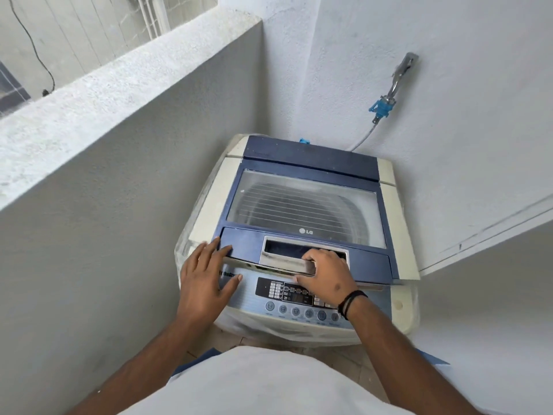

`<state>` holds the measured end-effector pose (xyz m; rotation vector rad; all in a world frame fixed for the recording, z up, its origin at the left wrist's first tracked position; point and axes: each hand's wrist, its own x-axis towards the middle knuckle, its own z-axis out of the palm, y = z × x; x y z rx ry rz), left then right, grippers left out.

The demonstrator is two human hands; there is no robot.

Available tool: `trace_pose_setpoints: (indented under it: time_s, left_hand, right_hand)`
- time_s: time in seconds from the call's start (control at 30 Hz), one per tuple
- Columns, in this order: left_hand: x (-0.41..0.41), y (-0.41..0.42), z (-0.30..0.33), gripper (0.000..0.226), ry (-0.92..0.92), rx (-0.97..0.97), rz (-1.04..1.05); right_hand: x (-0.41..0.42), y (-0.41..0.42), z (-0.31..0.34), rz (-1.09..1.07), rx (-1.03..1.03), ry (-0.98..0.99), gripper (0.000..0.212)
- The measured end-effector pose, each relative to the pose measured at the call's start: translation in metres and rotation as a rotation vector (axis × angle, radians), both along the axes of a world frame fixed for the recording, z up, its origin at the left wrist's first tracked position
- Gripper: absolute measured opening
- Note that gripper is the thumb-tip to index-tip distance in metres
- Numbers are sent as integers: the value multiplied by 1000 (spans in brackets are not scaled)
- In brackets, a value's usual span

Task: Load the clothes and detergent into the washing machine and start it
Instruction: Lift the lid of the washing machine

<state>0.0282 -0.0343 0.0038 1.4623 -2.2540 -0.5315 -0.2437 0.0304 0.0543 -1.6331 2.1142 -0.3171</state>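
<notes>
Pale plastered corner, low parapet wall (pixel 125 94) on the left, tap (pixel 398 82) with blue hose fitting on the right wall. Between them, washing machine (pixel 401 223), top-loader, blue glass lid (pixel 305 205) down or barely raised at the front. Right hand (pixel 324 277) curled into the lid's chrome handle (pixel 287 259), thumb beneath. Left hand (pixel 205 280) flat, fingers straight, touching the lid's front-left corner above the control panel (pixel 287 304).

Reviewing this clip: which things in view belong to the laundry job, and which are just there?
Job:
washing machine
lid, right hand curled in its handle
left hand on lid's front corner
control panel

Just there:
wall tap
parapet wall
</notes>
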Motion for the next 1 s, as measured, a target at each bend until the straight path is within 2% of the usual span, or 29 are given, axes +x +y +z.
trace_pose_setpoints:
  time_s: [0.2,0.33,0.47,0.6,0.67,0.73,1.0]
  left_hand:
    - [-13,-41,39,57,-13,-258,63]
    - [-24,-98,71,52,-24,-325,9]
    - [-39,-134,104,46,11,-375,-4]
    - [-63,-160,130,54,127,-408,66]
    - [-76,-174,141,61,175,-396,92]
    - [-85,-189,148,65,196,-382,89]
    - [-109,-239,171,74,188,-408,56]
  right_hand:
    - [-11,-17,66,-5,-143,-20,34]
    - [-25,-31,108,55,-147,-43,34]
    - [-43,-44,137,47,-282,-31,36]
    - [-81,-53,150,-61,-571,219,38]
    - [-109,-53,151,-133,-659,336,42]
    - [-134,-53,147,-183,-719,370,49]
    - [-175,-83,124,-284,-741,480,85]
